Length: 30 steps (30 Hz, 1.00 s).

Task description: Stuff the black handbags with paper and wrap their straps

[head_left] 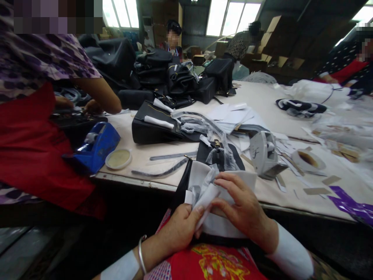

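My left hand (183,225) is closed round a rolled strip of white wrapping sheet (207,196), thumb on top. My right hand (243,204) has its fingers bent over the upper end of the same strip, thumb below. Crinkled clear film (210,175) sticks out beside the roll; what lies inside the roll is hidden. Under both hands a black bag (182,186) leans at the table edge, with white sheet (230,229) over its face. Its black flap with a gold clasp (217,144) and a film-wrapped strap (225,146) lie on the table beyond.
Another black bag (154,122) lies ahead. A blue tape dispenser (99,146), a round dish (118,159), a grey tape dispenser (265,155), a tape roll (308,160) and white papers (233,116) are on the table. A co-worker in a red apron (37,155) stands left; black bags are piled behind.
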Available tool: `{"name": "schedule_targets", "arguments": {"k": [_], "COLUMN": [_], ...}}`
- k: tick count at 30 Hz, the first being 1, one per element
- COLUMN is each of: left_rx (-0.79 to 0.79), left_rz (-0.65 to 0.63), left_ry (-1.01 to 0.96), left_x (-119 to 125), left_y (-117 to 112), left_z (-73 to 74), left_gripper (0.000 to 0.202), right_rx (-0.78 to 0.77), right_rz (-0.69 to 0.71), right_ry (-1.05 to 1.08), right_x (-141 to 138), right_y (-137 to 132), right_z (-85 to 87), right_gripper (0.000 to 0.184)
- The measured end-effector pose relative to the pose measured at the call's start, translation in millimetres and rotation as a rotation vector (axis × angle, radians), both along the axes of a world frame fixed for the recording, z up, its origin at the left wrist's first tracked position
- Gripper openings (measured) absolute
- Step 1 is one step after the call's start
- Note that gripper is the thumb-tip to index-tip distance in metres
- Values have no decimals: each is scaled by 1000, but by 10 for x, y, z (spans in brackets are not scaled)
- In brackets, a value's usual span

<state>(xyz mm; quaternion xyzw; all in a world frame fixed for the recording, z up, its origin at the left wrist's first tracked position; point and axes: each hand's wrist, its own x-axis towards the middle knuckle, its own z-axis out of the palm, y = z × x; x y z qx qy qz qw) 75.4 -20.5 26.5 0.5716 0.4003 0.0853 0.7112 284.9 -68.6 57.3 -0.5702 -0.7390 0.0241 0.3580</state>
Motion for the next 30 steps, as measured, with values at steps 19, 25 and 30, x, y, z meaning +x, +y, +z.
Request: {"name": "schedule_targets", "arguments": {"k": [19,25,30], "left_rx": [-14,-98,-155], "left_rz": [-348,-372,-312], "left_ry": [-6,-37,-84], "left_x": [-81,-23,34], "left_y": [144,189,155], "left_z": [95,139,174], "left_gripper": [65,66,68], "right_rx": [-432,-427,-451], "right_rz": [578,613,618], "right_ry": [-416,-410,-396], "right_x": [212,179,223], "right_y": [497,529,544], "right_z": [516,472,420], "right_gripper": [54,31,25]}}
